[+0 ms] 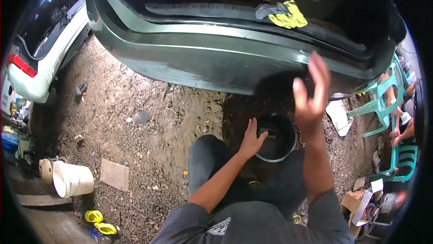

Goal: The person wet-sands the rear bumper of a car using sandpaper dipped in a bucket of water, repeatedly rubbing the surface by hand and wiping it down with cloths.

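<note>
A dark round bucket (292, 144) stands on the ground between my knees, behind the rear of a dark green car (194, 65). My left hand (252, 142) is at the bucket's left side with its fingers stretched out and nothing in it. Whether it touches the rim I cannot tell. Raised in front of the bumper, above the bucket's right side, my right hand (312, 97) has its fingers apart and holds nothing; it is slightly blurred. A small pale object (269, 133) shows inside the bucket. On the car's rear sill lie a yellow cloth (290, 16) and a grey cloth (269, 11).
The ground is wet gravel. A white bucket (72, 179), a flat board (114, 175) and yellow clogs (105, 228) are at left, near a white car (49, 68). Green plastic chairs (381, 104), a seated person's legs and a cardboard box (354, 201) are at right.
</note>
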Action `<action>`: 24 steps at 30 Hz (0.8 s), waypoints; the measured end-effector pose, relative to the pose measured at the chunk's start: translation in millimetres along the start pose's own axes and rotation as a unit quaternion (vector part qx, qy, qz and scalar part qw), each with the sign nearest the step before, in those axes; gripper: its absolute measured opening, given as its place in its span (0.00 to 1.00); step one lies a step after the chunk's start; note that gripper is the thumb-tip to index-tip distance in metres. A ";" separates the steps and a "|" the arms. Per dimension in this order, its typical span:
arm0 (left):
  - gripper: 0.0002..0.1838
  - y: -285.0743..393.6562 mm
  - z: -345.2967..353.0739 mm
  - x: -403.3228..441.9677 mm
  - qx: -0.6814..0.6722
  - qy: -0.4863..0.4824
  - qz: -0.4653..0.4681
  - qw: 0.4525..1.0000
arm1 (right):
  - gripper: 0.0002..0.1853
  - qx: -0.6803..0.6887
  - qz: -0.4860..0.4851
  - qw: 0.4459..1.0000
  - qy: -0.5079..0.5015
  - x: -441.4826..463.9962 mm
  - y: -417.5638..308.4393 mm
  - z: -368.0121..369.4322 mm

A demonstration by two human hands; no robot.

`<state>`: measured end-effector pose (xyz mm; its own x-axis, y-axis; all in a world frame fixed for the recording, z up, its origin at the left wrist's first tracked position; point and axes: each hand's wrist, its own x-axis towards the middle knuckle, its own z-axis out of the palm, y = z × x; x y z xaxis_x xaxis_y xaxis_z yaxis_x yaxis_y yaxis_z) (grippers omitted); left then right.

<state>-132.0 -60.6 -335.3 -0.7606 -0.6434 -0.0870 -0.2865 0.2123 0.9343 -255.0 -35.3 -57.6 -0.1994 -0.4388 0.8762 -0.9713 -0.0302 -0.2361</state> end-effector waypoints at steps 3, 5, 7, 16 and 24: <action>0.40 13.1 -9.4 -10.6 -0.017 0.006 0.043 0.999 | 0.29 -0.101 -0.005 0.995 -0.004 90.8 34.5 13.9; 0.37 17.0 -14.5 -19.6 -0.038 0.002 0.070 0.997 | 0.35 -0.268 0.026 0.962 -0.054 119.1 86.3 47.6; 0.34 30.1 -19.5 -28.8 -0.090 -0.002 0.087 0.992 | 0.33 -0.249 0.106 0.940 -0.206 136.7 100.8 60.4; 0.42 106.4 -90.8 -11.7 -0.561 0.068 0.125 0.816 | 0.18 0.078 -0.047 0.996 0.018 140.4 -36.7 0.6; 0.28 95.1 -121.5 -41.3 -0.732 0.093 0.138 0.660 | 0.26 0.296 0.155 0.884 -0.326 -14.3 -99.3 55.6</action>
<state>-57.0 -103.3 -200.8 -0.5420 -0.8371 0.0737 0.8226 -0.5106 0.2501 -148.5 -76.0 -70.0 -0.1384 -0.9274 0.3476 -0.6064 -0.1982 -0.7701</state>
